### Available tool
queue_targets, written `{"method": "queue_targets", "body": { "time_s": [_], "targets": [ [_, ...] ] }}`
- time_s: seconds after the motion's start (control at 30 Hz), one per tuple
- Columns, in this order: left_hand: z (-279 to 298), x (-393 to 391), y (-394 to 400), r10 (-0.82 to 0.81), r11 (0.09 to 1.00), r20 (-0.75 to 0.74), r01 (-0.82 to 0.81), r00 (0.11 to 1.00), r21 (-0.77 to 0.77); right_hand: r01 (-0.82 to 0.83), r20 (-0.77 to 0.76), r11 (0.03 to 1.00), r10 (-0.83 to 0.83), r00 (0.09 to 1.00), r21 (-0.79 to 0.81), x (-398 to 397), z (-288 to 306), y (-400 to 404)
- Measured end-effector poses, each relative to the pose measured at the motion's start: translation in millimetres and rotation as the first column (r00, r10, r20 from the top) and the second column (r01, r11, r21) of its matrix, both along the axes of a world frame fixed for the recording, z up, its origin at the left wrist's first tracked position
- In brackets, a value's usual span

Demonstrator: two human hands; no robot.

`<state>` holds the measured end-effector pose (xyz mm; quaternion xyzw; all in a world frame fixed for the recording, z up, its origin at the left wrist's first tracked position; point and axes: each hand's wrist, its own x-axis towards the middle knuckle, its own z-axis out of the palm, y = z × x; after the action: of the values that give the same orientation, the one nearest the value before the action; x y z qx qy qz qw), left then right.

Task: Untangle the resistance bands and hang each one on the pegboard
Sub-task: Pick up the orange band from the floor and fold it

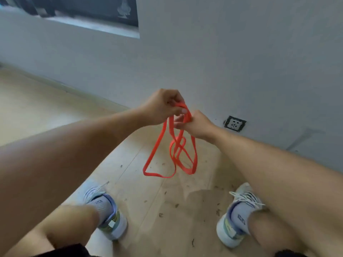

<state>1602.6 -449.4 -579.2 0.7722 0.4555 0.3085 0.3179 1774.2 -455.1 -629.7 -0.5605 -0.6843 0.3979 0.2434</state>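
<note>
My knees and black shorts fill the lower edge; below them my left shoe (106,214) and right shoe (239,217), pale with white laces, stand apart on the wooden floor (152,210), which carries scattered bits of dark debris. Both my forearms reach forward and meet above the gap between the shoes. My left hand (161,106) has its fingers curled, thumb and fingertips pinching the top of the orange resistance bands (174,151). My right hand (194,124), just beside and slightly lower, has its fingers curled round the same bunched strands. From the two grips the bands hang free in several loops, crossed and twisted in the middle, clear of the floor; how many bands there are I cannot tell. Beyond, a grey wall (241,52) meets the floor, bearing a wall socket (234,123) low at the right and a dark framed panel (89,10), blurred, at upper left.
</note>
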Motion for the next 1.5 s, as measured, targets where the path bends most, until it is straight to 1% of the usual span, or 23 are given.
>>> {"method": "queue_targets", "body": {
  "time_s": [0.07, 0.13, 0.2, 0.3, 0.37, 0.43, 0.47, 0.53, 0.6, 0.73, 0.77, 0.83, 0.9, 0.93, 1.03, 1.07, 1.13, 1.2, 1.3, 1.33, 1.4, 1.5],
  "targets": [
    [32, -6, 2, 0.000, 0.998, 0.008, -0.001, 1.000, 0.069, -0.034, 0.058, 0.999, 0.034, 0.998, 0.004, 12, 39, 6],
    [58, -15, 3, 0.032, 0.994, -0.019, -0.030, 0.999, 0.101, -0.077, 0.116, 0.997, 0.074, 0.990, 0.016, 24, 74, 11],
    [69, -25, 4, 0.052, 0.995, -0.031, -0.049, 0.998, 0.081, -0.103, 0.136, 0.993, 0.095, 0.986, 0.050, 36, 101, 13],
    [59, -35, 2, 0.049, 0.998, -0.051, -0.051, 0.997, -0.023, -0.125, 0.110, 0.987, 0.114, 0.987, 0.101, 49, 120, 15],
    [44, -38, -2, 0.045, 0.992, -0.025, -0.048, 0.999, -0.116, -0.132, 0.086, 0.987, 0.123, 0.989, 0.097, 51, 117, 13],
    [28, -39, -7, 0.064, 0.973, 0.046, -0.052, 0.997, -0.226, -0.118, 0.039, 0.989, 0.115, 0.993, 0.085, 49, 102, 12],
    [21, -40, -11, 0.078, 0.961, 0.075, -0.055, 0.994, -0.273, -0.112, 0.041, 0.990, 0.109, 0.993, 0.084, 47, 92, 11],
    [12, -44, -14, 0.094, 0.936, 0.101, -0.054, 0.990, -0.348, -0.127, 0.094, 0.990, 0.121, 0.988, 0.057, 43, 74, 10],
    [8, -49, -17, 0.114, 0.914, 0.141, -0.049, 0.983, -0.402, -0.153, 0.098, 0.988, 0.153, 0.983, -0.007, 42, 59, 6],
    [7, -54, -18, 0.126, 0.892, 0.244, -0.002, 0.962, -0.451, -0.239, 0.059, 0.965, 0.247, 0.967, -0.111, 28, 44, -3],
    [6, -52, -19, 0.119, 0.891, 0.253, 0.009, 0.960, -0.453, -0.257, 0.036, 0.957, 0.264, 0.964, -0.134, 22, 42, -5],
    [2, -50, -20, 0.107, 0.885, 0.261, 0.027, 0.959, -0.464, -0.271, -0.063, 0.946, 0.264, 0.962, -0.178, 9, 41, -8],
    [-1, -49, -20, 0.086, 0.870, 0.250, 0.049, 0.964, -0.491, -0.279, -0.151, 0.942, 0.252, 0.956, -0.190, -2, 43, -8],
    [-2, -49, -21, 0.073, 0.860, 0.237, 0.059, 0.969, -0.507, -0.283, -0.160, 0.941, 0.256, 0.953, -0.184, -5, 44, -8],
    [-3, -54, -21, 0.012, 0.820, 0.177, 0.091, 0.984, -0.565, -0.304, -0.101, 0.938, 0.290, 0.952, -0.167, -6, 51, -7],
    [-4, -54, -22, -0.014, 0.805, 0.159, 0.105, 0.987, -0.585, -0.297, -0.092, 0.942, 0.285, 0.954, -0.157, -4, 54, -6],
    [-6, -55, -25, -0.056, 0.790, 0.119, 0.117, 0.991, -0.602, -0.266, -0.138, 0.954, 0.248, 0.959, -0.139, 1, 58, -2],
    [-11, -57, -27, -0.084, 0.805, 0.043, 0.093, 0.996, -0.586, -0.205, -0.204, 0.972, 0.178, 0.963, -0.119, 7, 60, 2],
    [-18, -59, -23, -0.050, 0.841, -0.019, 0.032, 0.999, -0.540, -0.118, -0.218, 0.988, 0.093, 0.972, -0.103, 20, 60, 9],
    [-19, -59, -20, -0.028, 0.852, -0.034, 0.006, 0.999, -0.523, -0.100, -0.248, 0.988, 0.069, 0.966, -0.117, 25, 60, 10],
    [-19, -57, -17, -0.015, 0.865, -0.075, -0.025, 0.997, -0.501, -0.069, -0.357, 0.985, 0.009, 0.934, -0.156, 32, 60, 12],
    [-20, -51, -18, -0.035, 0.842, -0.070, -0.008, 0.997, -0.540, -0.010, -0.454, 0.986, -0.067, 0.889, -0.165, 33, 63, 11]
  ]
}}
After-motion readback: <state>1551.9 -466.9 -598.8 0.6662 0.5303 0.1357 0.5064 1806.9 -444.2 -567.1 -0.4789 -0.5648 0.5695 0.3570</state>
